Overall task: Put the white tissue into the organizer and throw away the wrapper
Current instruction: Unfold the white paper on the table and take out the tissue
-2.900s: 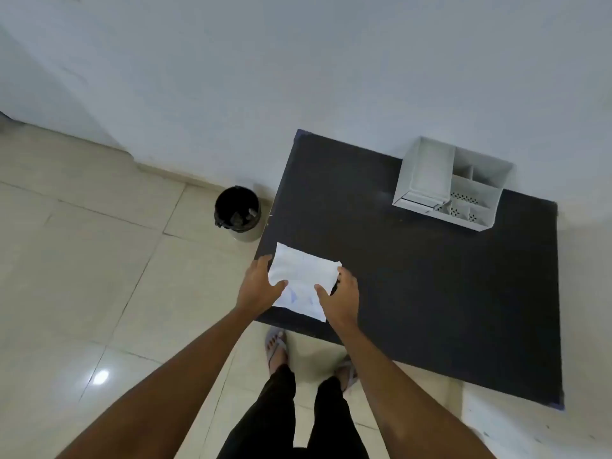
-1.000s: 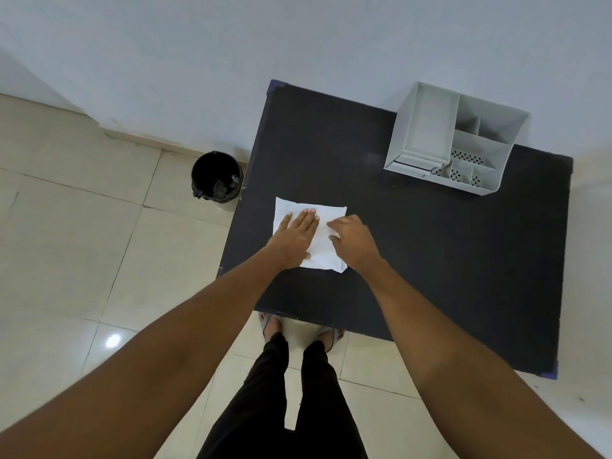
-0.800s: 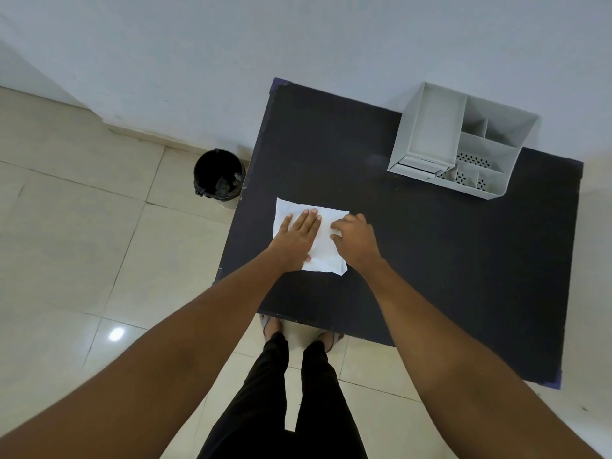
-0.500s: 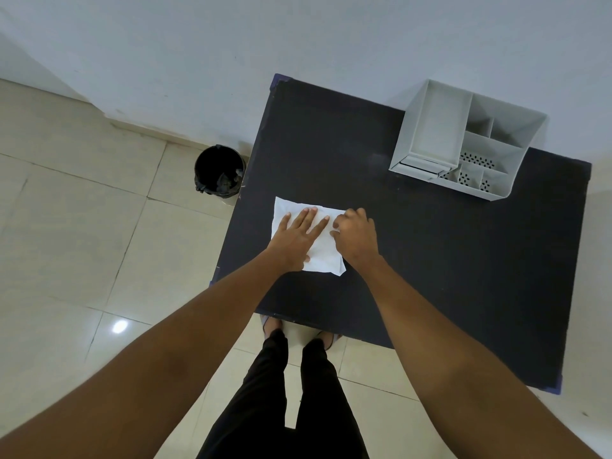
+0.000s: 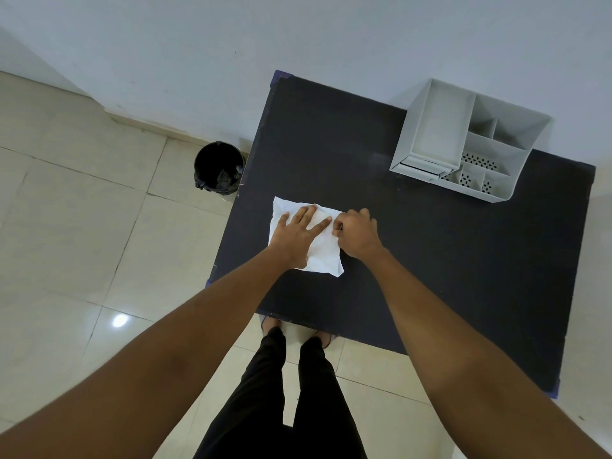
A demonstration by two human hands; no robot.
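- Far left on the floor: the bin [image 5: 218, 167], dark-lined, tucked against the left edge of the worktop [image 5: 430, 260]. That's where the wrapper would end up, and it sits on the left hand's side.
- Next over, the tissue pack [image 5: 323, 256], a flat white rectangle lying on the worktop near its left edge. Its long axis runs left-right, tilted a little, far edge toward the wall.
- The left hand [image 5: 298, 236] lies flat on top of it, fingers [image 5: 319, 224] spread apart and pointing up-right, pressing down rather than gripping. Looks like it's just pinning the thing.
- The right hand [image 5: 357, 235] is at the pack's right end, fingers curled together with the tips down at the edge. Whether they've actually pinched a bit of wrapper I can't tell, the knuckles hide it.
- So the key relation: the pack's right short edge is right at the right fingertips, and the left hand is anchoring the rest. My guess is the next move is a tear or peel from that right end, pulling away from the pinned side.
- Far right, the organizer [image 5: 470, 140], white with several compartments, at the back of the worktop by the wall, well apart from the pack. It's up and to the right, so the right hand is nearer for the drop-off.
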